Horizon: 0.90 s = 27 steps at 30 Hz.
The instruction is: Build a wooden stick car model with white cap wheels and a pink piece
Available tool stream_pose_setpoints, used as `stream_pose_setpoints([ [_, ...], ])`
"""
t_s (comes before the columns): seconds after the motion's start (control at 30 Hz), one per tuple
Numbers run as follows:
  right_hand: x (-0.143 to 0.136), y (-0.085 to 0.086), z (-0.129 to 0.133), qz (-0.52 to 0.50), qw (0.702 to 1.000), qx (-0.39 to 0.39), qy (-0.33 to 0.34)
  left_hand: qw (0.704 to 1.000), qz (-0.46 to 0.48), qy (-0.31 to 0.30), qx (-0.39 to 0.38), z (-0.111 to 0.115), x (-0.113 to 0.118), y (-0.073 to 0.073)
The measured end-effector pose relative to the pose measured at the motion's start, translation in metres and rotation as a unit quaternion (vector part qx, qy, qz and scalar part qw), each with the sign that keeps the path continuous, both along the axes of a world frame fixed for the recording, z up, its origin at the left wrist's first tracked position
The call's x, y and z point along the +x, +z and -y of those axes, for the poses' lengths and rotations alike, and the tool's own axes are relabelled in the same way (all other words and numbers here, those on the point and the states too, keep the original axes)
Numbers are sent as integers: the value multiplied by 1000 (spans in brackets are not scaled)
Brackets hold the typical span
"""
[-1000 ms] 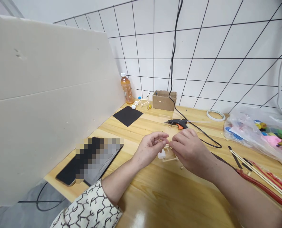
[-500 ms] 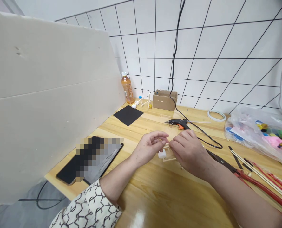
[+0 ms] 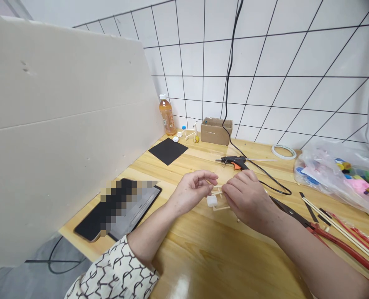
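Observation:
My right hand (image 3: 248,201) is closed, its fingertips pinching a thin pale wooden stick (image 3: 217,192) whose far end is hidden by the fingers. Below the fingertips, a small frame of similar sticks (image 3: 222,209) lies low over the table with a white, rounded-square plastic piece (image 3: 212,201) at its left; the hand covers part of this frame. My left hand (image 3: 195,191) is just to the left, fingers curved and thumb apart from the index finger. Its thumb tip is close to the stick's left end; whether they touch is unclear.
A glue gun (image 3: 234,161) with a black cord lies behind my hands. Red-handled scissors (image 3: 315,228), loose sticks (image 3: 324,220) and a plastic bag (image 3: 327,166) are rightward. A phone (image 3: 92,228), tablet (image 3: 140,214), black sheet (image 3: 168,151), bottle (image 3: 167,116) and cardboard box (image 3: 216,132) stand or lie elsewhere.
My left hand has drawn slightly left, its thumb and index finger parting and widening the gap to my right hand. More of the sticks shows between them. My right hand has barely moved.

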State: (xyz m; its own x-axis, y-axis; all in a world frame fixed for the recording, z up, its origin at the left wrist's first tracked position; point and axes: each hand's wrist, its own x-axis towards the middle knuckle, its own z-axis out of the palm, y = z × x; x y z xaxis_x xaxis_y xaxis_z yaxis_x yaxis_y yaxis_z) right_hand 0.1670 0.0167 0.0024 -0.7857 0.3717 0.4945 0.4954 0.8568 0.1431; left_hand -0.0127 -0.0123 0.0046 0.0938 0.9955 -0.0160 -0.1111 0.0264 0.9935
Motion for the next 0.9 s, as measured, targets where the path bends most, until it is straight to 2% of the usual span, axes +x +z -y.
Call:
stream_pose_setpoints([
  [0.23,0,0,-1,-1,1000,-5,3,1000,6,10,-1,-1,0,-2],
  [0.5,1,-3,-3,7,1000,2,3,999,-31,7,-6,-1,-1,0],
  [0.67,1,-5,-4,14,1000,4,0,998,-50,-20,-10,-2,-2,1],
  [0.9,1,-4,-4,20,1000,2,3,996,-64,-61,-18,-9,-5,-7],
])
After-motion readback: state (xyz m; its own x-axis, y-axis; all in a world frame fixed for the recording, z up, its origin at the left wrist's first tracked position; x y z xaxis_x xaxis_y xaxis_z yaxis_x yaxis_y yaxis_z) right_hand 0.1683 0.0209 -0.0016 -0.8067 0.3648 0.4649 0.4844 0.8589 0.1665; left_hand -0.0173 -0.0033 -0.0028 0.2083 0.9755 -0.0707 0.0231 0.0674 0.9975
